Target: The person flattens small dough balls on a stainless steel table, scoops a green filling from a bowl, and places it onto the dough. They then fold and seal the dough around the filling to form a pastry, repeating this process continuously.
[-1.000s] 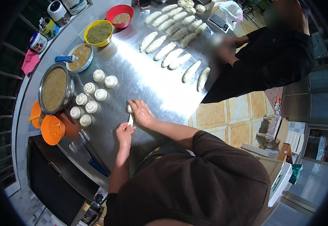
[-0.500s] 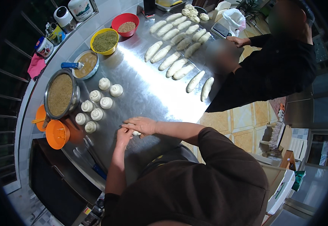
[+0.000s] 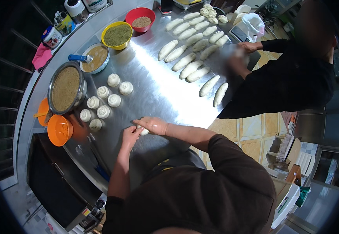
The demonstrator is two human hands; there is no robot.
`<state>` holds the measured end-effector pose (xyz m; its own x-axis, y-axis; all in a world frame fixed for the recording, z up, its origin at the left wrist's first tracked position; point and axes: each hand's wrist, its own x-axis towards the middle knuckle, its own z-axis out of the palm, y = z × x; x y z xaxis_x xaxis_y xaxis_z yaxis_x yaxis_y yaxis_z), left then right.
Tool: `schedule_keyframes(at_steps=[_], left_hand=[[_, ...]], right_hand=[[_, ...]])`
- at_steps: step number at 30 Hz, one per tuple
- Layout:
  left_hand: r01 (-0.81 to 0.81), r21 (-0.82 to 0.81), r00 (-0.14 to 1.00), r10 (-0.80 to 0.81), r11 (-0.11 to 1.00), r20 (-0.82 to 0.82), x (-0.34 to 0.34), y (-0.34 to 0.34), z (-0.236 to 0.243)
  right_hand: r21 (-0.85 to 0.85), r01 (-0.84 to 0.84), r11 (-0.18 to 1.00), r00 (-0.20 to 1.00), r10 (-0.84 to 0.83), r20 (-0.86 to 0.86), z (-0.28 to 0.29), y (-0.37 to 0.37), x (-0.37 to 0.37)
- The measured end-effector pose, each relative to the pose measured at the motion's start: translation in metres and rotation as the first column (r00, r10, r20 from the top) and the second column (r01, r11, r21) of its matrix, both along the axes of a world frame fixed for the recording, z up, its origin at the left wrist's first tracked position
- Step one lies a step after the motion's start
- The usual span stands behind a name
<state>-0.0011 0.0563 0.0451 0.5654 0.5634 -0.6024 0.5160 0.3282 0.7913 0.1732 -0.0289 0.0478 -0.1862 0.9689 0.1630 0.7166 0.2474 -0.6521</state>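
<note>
A small piece of white dough [image 3: 143,132] is pressed between my two hands above the near part of the steel table. My left hand [image 3: 131,136] pinches it from the left with bent fingers. Curved over its far and right side is my right hand [image 3: 154,125], whose fingers partly cover it. Just beyond, to the left, several rolled dough buns [image 3: 114,100] stand upright in a loose cluster, with spiral tops.
Long dough rolls [image 3: 185,61] lie in rows at the far side, near a co-worker's hands [image 3: 241,58]. Along the left edge are a steel bowl of brown filling [image 3: 82,86], a brush [image 3: 78,58] in a bowl of paste, a yellow bowl [image 3: 129,43] and an orange bowl [image 3: 56,138].
The whole view has shifted slightly. Between my hands the dough now shows as a rounder lump, and my fingers have moved around it. The co-worker's hands have moved a little.
</note>
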Motion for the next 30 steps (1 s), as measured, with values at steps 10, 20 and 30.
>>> schedule_keyframes(at_steps=[10, 20, 30], left_hand=[[-0.017, 0.004, 1.000, 0.017, 1.000, -0.001, -0.004, -0.004, -0.001], [-0.187, 0.017, 0.982, 0.187, 0.982, 0.003, -0.011, -0.008, -0.012], [-0.380, -0.386, 0.884, 0.453, 0.841, 0.115, -0.014, -0.046, 0.001]], right_hand=[[-0.029, 0.020, 0.999, 0.998, -0.022, -0.065, 0.000, 0.003, -0.004], [0.028, 0.022, 0.999, 1.000, -0.022, -0.003, -0.007, -0.001, -0.002], [0.021, 0.603, 0.797, 0.786, -0.599, 0.153, -0.002, -0.008, -0.078]])
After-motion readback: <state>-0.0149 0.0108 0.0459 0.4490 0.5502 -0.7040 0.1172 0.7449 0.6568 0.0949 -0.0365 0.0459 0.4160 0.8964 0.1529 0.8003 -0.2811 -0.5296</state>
